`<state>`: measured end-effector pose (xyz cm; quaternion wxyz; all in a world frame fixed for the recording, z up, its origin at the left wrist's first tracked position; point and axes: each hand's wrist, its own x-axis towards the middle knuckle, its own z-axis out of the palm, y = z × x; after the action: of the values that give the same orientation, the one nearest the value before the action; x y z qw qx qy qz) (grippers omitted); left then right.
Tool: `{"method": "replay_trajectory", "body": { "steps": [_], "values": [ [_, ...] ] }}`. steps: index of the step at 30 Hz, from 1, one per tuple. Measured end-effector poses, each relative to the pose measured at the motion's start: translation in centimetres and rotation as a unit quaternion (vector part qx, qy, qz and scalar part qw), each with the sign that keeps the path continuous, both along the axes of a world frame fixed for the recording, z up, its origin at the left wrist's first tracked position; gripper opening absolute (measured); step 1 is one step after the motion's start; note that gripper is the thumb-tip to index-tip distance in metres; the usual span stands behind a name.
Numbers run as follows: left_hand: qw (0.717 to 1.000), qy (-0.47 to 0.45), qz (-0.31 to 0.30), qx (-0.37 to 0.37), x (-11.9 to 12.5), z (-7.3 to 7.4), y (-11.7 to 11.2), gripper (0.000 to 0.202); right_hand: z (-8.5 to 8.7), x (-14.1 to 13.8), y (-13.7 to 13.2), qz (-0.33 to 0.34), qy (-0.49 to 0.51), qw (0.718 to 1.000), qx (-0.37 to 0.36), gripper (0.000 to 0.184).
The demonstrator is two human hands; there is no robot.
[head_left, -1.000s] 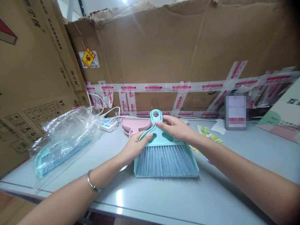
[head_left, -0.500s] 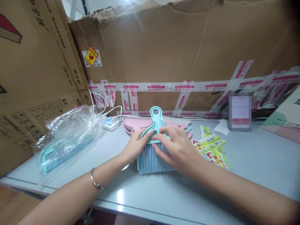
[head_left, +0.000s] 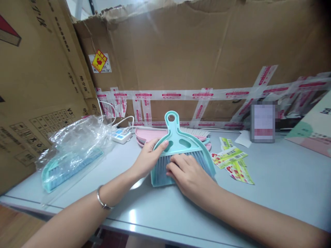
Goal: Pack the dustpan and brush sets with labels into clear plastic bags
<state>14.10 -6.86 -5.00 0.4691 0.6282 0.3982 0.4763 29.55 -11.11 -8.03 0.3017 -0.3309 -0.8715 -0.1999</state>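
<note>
A teal dustpan with a matching hand brush nested in it stands tilted up at the middle of the table, its looped handle at the top. My left hand grips the set by its left edge, thumb laid over the front near an oval hole. Against the blue-grey bristles, the curled fingers of my right hand are closed together at the lower middle. Its fingertips are partly hidden. Just behind lies a pink dustpan with a white-bristled brush, partly covered by the teal set.
On the left, a clear plastic bag holds another teal brush and dustpan. A white power strip sits behind. Green-and-red packets and a phone are at right. Large cardboard boxes wall the back and left.
My right hand has moved down from the brush's upper part onto the bristles, its fingers drawn closer together. The teal set has risen slightly, and my left hand keeps its grip.
</note>
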Motion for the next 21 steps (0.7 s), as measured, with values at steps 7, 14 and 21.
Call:
{"method": "replay_trajectory", "body": {
  "steps": [7,14,21],
  "values": [
    [0.998,-0.036,0.043,0.002,-0.6,0.5,0.8,0.035,0.5,0.5,-1.7,0.122,-0.062,0.987,-0.088,0.020],
    [0.999,-0.026,0.028,-0.016,-0.7,0.4,0.5,0.034,2.6,2.1,-0.8,0.125,0.114,0.983,0.069,0.034],
    [0.998,-0.058,0.016,-0.034,-0.7,0.3,0.8,0.038,0.7,1.9,0.1,0.024,0.036,0.999,-0.030,0.051]
  ]
}}
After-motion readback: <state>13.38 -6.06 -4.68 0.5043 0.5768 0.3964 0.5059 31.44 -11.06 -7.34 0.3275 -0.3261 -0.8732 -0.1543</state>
